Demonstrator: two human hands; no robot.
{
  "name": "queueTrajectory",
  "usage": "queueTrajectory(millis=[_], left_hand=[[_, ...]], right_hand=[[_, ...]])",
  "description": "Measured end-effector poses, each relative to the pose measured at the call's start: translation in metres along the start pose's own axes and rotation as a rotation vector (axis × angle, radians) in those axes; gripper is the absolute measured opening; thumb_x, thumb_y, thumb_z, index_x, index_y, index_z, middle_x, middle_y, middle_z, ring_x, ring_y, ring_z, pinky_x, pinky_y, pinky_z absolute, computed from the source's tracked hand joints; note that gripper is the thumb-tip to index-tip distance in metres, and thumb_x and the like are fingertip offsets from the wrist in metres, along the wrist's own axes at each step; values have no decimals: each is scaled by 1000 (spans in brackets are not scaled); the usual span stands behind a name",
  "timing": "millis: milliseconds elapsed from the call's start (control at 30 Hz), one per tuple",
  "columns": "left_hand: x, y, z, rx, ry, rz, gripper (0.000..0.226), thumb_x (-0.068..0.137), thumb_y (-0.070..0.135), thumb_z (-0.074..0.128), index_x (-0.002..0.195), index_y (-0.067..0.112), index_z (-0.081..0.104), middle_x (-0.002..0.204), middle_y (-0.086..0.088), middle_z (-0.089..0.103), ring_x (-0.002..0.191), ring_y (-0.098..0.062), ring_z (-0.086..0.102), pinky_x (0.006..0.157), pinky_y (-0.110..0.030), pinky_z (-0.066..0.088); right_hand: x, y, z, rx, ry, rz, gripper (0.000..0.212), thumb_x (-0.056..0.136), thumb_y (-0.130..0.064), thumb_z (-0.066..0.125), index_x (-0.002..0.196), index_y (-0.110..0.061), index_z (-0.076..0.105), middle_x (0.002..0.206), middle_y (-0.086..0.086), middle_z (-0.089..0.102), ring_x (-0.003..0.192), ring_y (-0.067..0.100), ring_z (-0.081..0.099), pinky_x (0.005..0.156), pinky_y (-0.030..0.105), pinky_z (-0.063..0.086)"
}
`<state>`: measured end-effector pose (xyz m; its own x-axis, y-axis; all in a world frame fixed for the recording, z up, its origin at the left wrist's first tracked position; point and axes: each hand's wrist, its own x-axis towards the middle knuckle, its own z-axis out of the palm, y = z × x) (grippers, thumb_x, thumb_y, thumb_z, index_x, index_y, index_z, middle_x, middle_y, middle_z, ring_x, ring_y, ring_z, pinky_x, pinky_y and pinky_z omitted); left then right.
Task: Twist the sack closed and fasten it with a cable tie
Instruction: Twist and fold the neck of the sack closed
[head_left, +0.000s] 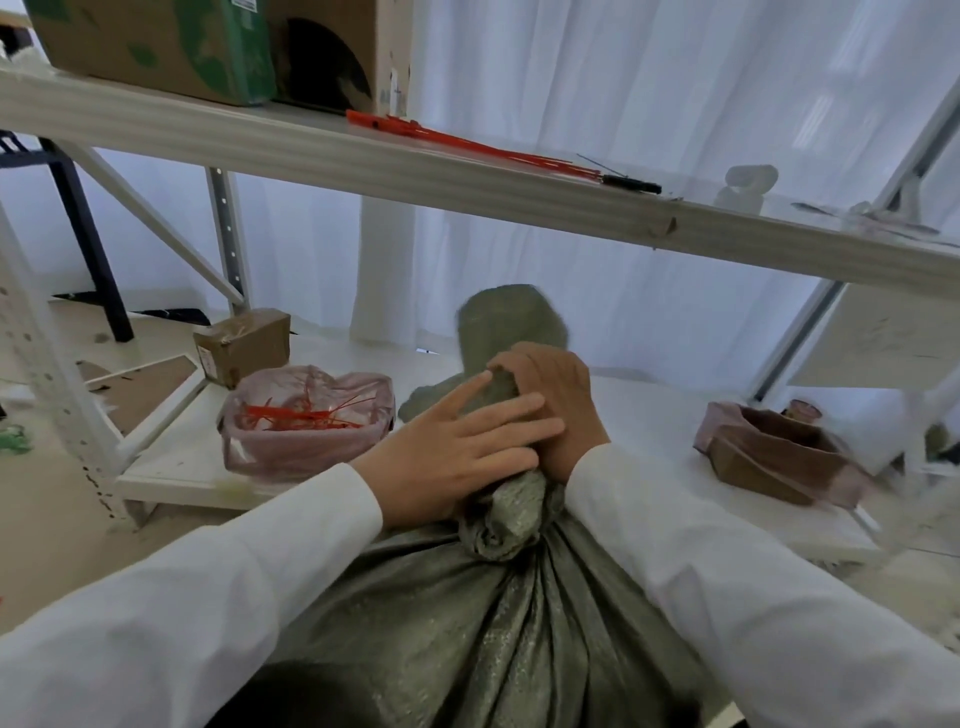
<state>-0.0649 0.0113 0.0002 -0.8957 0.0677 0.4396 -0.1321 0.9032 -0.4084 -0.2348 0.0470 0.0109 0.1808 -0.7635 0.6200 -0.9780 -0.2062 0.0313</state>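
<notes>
One sack (467, 623), two hands (457, 447)

The sack (467, 623) runs off the bottom edge; hands hide its neck.

A full grey-green woven sack (467, 623) stands upright in the foreground, its neck gathered and twisted, the loose top flaring above, while red cable ties (467, 139) lie on the shelf beyond.

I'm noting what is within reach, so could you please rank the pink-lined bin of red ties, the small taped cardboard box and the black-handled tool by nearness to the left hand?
From the left hand:
1. Pink-lined bin of red ties, just to its left.
2. Small taped cardboard box, farther left, behind the bin.
3. Black-handled tool, up on the shelf board, to the right.
</notes>
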Motion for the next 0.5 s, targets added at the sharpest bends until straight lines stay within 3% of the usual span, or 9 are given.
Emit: queueTrajectory(millis=[67, 133, 233, 333, 467, 500], left_hand=[[1, 2, -4, -38, -13, 5, 33, 79, 18, 42, 111, 18, 52, 138, 0, 53, 132, -17, 44, 112, -50, 16], [0, 1, -3, -99, -19, -12, 37, 74, 18, 53, 111, 17, 53, 123, 0, 64, 121, -17, 55, 110, -43, 23], [0, 1, -1, -147, -38, -101, 46, 63, 24, 68, 107, 20, 53, 93, 5, 68, 91, -16, 64, 92, -29, 35], [3, 4, 0, -102, -78, -185, 37, 64, 39, 64, 98, 24, 57, 74, 10, 65, 69, -15, 60, 72, -26, 37], [10, -2, -9, -145, -251, -423, 28, 79, 39, 53, 102, 23, 55, 83, 4, 68, 78, -20, 62, 76, -30, 37], [12, -3, -9, -160, -287, -477, 27, 82, 39, 50, 103, 23, 55, 86, 4, 68, 80, -20, 63, 76, -30, 35]], right_hand=[[2, -8, 4, 90, -128, 145, 50, 79, -45, 30, 126, -28, 34, 130, 6, 47, 124, 18, 33, 106, 29, 16], [-1, -10, 9, 173, -215, 335, 61, 78, -46, 29, 135, -24, 32, 138, 6, 35, 131, 23, 30, 109, 33, 16], [-5, -7, 14, 370, -331, 635, 65, 81, -28, 56, 138, -21, 27, 140, 10, 27, 130, 29, 31, 107, 40, 26], [-8, 0, 14, 487, -537, 720, 67, 79, -22, 66, 136, -16, 34, 138, 15, 29, 127, 32, 37, 107, 40, 34], [-7, 6, -5, 706, -302, 846, 44, 80, -35, 66, 117, -14, 56, 122, 7, 55, 103, 17, 52, 86, 30, 42], [-7, 5, -11, 737, -320, 859, 41, 80, -43, 63, 111, -16, 58, 115, 5, 60, 98, 16, 55, 86, 31, 45]])
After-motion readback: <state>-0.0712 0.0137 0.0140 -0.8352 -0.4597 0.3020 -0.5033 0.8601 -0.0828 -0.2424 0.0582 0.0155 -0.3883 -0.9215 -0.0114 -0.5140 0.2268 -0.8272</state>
